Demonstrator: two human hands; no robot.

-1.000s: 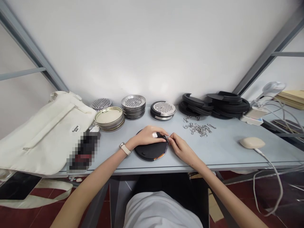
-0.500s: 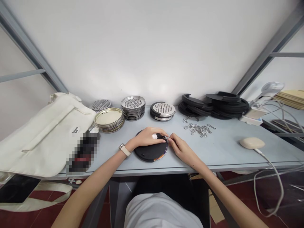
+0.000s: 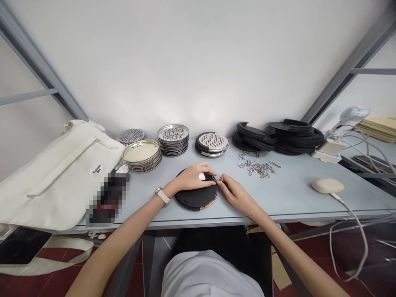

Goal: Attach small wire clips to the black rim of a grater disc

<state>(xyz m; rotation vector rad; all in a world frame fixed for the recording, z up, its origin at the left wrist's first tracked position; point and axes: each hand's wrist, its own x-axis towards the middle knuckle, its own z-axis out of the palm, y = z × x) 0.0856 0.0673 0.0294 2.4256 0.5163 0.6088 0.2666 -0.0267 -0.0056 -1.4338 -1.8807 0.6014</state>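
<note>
A round black-covered disc (image 3: 198, 198) lies flat at the table's front edge, part of its coloured, metal-rimmed side showing at the lower right. My left hand (image 3: 194, 177) lies over its top, fingers and thumb curled at the right edge, steadying it. Between the fingertips of both hands, a small metal wire clip (image 3: 214, 178) shows at the rim. My right hand (image 3: 232, 189) is closed in a pinch on the clip's outer end. Exactly how the clip meets the disc is partly hidden by the fingers.
Behind stand stacked gold lids (image 3: 141, 152), perforated metal discs (image 3: 173, 136) and a part-covered perforated disc (image 3: 213, 142). Black round covers (image 3: 297, 138) are piled at right, with loose wire clips (image 3: 258, 168) before them. A white bag (image 3: 62, 177) lies left; a corded mouse (image 3: 328, 185) sits right.
My left fingers have drawn slightly inward and the wire clip shows more plainly between the hands. My right fingertips have shifted a little. The disc stays in place.
</note>
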